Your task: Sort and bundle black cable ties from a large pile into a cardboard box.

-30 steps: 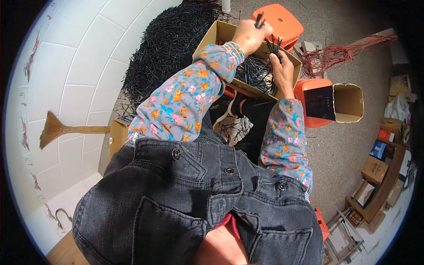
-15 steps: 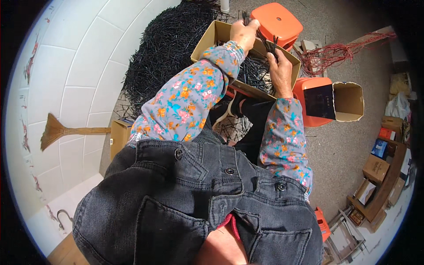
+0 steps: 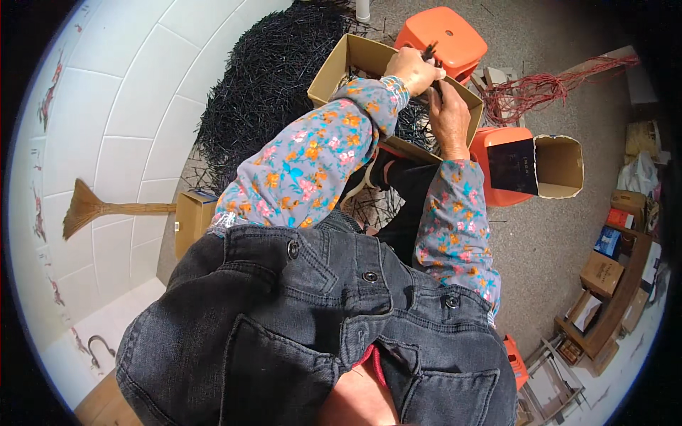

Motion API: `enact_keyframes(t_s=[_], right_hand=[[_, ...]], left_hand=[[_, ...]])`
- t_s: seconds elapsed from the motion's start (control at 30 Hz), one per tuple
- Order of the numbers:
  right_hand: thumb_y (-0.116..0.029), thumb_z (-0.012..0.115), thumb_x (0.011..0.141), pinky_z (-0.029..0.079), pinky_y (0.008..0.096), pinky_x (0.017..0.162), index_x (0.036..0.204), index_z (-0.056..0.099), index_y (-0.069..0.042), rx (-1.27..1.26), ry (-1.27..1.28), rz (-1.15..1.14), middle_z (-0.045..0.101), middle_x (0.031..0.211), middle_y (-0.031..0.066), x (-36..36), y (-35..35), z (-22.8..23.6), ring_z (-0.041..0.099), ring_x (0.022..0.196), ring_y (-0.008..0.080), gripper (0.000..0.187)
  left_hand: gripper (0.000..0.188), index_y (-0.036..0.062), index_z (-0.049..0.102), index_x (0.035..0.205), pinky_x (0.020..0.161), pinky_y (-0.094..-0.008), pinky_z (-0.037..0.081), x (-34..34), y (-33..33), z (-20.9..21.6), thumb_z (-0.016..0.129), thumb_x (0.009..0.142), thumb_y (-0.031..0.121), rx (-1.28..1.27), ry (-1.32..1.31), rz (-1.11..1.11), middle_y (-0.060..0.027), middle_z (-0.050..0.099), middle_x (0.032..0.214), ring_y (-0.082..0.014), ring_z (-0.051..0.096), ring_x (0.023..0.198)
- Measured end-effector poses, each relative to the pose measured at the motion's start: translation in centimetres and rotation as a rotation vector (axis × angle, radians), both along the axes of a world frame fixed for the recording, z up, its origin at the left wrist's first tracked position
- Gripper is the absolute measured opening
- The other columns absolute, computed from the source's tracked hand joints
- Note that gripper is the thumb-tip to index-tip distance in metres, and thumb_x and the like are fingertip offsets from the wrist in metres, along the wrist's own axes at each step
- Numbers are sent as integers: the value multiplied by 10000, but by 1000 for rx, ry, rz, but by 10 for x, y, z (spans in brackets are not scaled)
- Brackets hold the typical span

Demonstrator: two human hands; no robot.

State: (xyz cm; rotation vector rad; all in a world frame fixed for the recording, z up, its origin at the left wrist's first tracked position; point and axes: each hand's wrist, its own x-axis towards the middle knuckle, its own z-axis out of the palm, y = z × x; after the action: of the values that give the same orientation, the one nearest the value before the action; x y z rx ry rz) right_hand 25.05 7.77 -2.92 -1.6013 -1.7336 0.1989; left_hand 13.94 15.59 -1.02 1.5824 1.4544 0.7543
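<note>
Over an open cardboard box [image 3: 330, 74], my two hands are close together. My left hand [image 3: 413, 71] is closed around a small bundle of thin black strips [image 3: 430, 51], whose dark ends stick out past the fingers. Just below and to the right, my right hand [image 3: 450, 119] is also closed, with its fingertips against the same bundle; the fingers partly hide what they grip. More loose black strips [image 3: 412, 128] lie inside the box, and a large heap of similar strips [image 3: 273, 89] is on the floor to its left.
Behind the box stands an orange stool [image 3: 444, 35]. A second orange stool [image 3: 503, 195] at the right bears an open carton [image 3: 560, 167]. Tangled red strings [image 3: 529, 92] lie beyond it. At the left are a straw broom [image 3: 89, 208] and another cardboard box [image 3: 193, 221] by the tiled wall.
My left hand has moved right and slightly nearer, meeting my right hand. The strips, held apart in two bunches before, are now together between both hands.
</note>
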Motion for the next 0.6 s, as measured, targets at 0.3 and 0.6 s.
enact_keyframes(t_s=[0.3, 0.6], right_hand=[[-191, 571, 831, 471, 424, 667, 987, 587, -64, 21, 27, 8, 613, 884, 137, 3, -1, 0, 587, 803, 348, 202], [-184, 561, 869, 458, 275, 527, 904, 572, 1, -336, 1021, -49, 605, 724, 61, 22, 13, -13, 574, 609, 162, 189]], left_hand=[[109, 83, 582, 812, 372, -225, 283, -18, -1, 34, 645, 798, 172, -239, -698, 233, 12, 494, 605, -67, 429, 500], [208, 76, 500, 882, 379, -223, 309, -66, -1, 22, 465, 923, 277, -239, -877, 234, 3, 480, 627, -85, 427, 490]])
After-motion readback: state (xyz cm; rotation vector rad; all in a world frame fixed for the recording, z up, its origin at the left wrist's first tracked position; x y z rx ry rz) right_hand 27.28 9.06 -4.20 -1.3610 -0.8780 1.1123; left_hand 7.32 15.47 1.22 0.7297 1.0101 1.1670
